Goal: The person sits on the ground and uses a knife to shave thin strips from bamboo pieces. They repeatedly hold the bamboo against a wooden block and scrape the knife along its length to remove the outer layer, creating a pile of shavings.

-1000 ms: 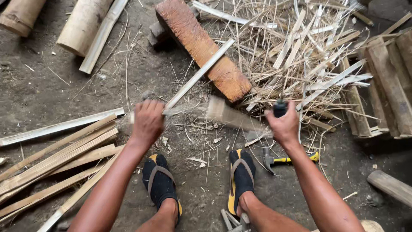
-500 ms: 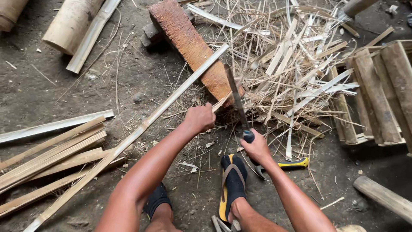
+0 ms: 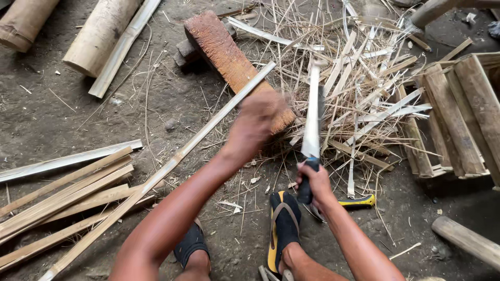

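Bamboo logs [image 3: 99, 36] lie top left, split slats [image 3: 62, 192] at left, a wooden crate [image 3: 458, 114] at right.

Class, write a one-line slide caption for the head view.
Left hand holds a bamboo strip on a wood block; right hand raises a blade.

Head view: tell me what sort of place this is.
Probably an informal outdoor bamboo workshop. The ground is bare dirt, strewn with split strips, a heap of shavings and bamboo logs. The left hand holds a long strip on a block; the right hand grips a blade.
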